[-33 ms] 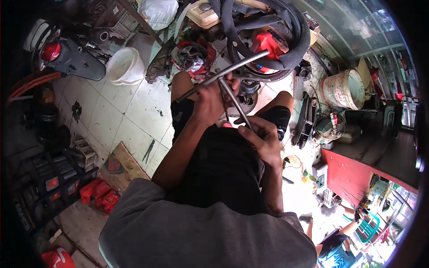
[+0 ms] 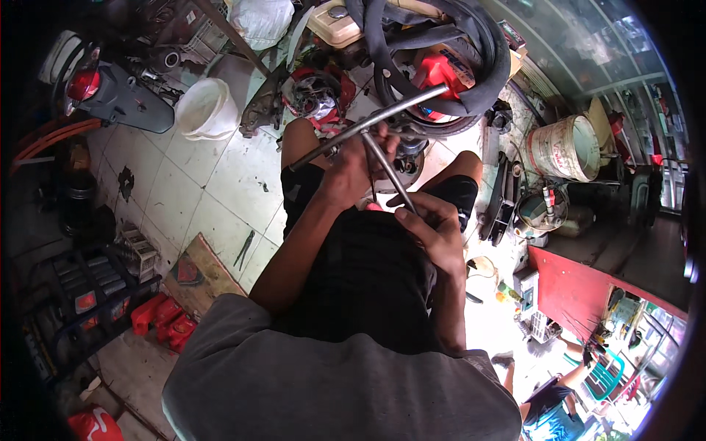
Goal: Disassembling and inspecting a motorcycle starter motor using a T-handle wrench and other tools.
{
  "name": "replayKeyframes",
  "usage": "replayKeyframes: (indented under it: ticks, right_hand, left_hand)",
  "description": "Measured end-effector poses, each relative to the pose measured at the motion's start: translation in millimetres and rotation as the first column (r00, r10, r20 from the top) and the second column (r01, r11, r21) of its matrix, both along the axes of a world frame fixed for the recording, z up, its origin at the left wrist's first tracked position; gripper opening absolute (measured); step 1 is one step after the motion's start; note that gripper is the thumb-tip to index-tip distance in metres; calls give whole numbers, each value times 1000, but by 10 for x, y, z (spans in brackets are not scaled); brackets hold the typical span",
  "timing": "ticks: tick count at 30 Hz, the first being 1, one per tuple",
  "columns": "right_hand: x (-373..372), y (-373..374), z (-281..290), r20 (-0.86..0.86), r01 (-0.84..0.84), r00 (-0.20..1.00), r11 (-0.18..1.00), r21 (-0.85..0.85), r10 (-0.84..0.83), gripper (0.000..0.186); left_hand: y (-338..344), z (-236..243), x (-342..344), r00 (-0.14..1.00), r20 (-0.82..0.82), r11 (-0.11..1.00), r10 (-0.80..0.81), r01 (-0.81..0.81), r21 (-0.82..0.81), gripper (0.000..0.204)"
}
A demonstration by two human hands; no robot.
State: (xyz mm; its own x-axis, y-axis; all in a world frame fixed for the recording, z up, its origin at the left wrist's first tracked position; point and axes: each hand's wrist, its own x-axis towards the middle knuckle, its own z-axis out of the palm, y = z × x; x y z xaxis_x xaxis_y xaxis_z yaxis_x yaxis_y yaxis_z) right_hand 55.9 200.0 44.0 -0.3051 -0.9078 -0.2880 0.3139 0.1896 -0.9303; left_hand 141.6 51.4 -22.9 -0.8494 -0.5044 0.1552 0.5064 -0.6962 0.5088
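Note:
A long steel T-handle wrench (image 2: pixel 385 162) lies across both hands above my lap. Its crossbar slants up to the right, and its shank runs down to the right. My right hand (image 2: pixel 435 225) pinches the lower end of the shank between thumb and fingers. Just under the crossbar, my left hand (image 2: pixel 344 178) is closed, its fingers curled around near the joint; the bar hides part of them. A thin dark rod (image 2: pixel 373 180) hangs down beside the left fingers, and I cannot tell whether they grip it. Behind the hands, a dark metal part (image 2: pixel 410 147) sits on the floor between my knees.
Black tyres and tubes (image 2: pixel 494 55) pile up ahead, by a red container (image 2: pixel 440 71). A white bucket (image 2: pixel 208 110) stands left, a stained bucket (image 2: pixel 562 149) right. Pliers (image 2: pixel 245 250) lie on the tiles (image 2: pixel 184 165). Another person (image 2: pixel 551 411) is at the lower right.
The wrench's crossbar has shifted very slightly to the right, and the left hand has turned a little with it. Both hands keep nearly the same place.

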Motion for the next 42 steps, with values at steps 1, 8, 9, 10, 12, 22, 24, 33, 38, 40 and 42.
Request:
replayKeyframes:
  ticks: [1, 8, 9, 10, 12, 22, 24, 33, 38, 40, 42]
  right_hand:
    - [-24, 18, -1, -2, -4, 1000, 1000, -3, 4, 18]
    - [-153, 142, 142, 53, 141, 989, 987, -73, -138, 16]
    - [-186, 155, 167, 30, 160, 987, 981, -110, -157, 13]
    - [-219, 181, 165, 24, 189, 982, 974, -127, -187, 11]
    - [-271, 231, 151, -28, 267, 962, 957, -116, -272, 9]
    - [-327, 204, -9, -239, 357, 909, 934, 24, -341, 11]
    - [-260, 206, -18, -212, 338, 919, 941, -18, -334, 11]
    - [-191, 115, -35, -156, 371, 901, 907, -200, -404, 19]
    - [-189, 111, 11, -97, 341, 925, 914, -219, -368, 12]
    - [-226, 105, 7, -124, 350, 915, 909, -227, -383, 5]
    - [-252, 94, 91, -159, 414, 884, 894, -171, -440, 8]
  left_hand:
    - [18, 7, 6, 998, 8, 990, -55, 56, -129, 48]
    - [51, 23, -80, 942, 299, 982, -151, 177, -62, 25]
    - [47, 27, -90, 934, 332, 979, -135, 176, -98, 26]
    - [70, 33, -91, 939, 323, 982, -113, 156, -109, 28]
    - [60, 34, -85, 945, 309, 975, -108, 162, -155, 28]
    - [124, 270, -11, 939, 330, 895, -99, 229, -382, 28]
    - [154, 341, -19, 950, 311, 780, 25, 176, -601, 26]
    - [253, 395, -23, 926, 339, 794, -167, 330, -511, 28]
    - [196, 354, -6, 882, 461, 585, -96, 425, -690, 29]
    - [231, 363, 9, 844, 536, 579, -26, 450, -680, 28]
    - [264, 388, 10, 858, 514, 617, 11, 398, -678, 24]
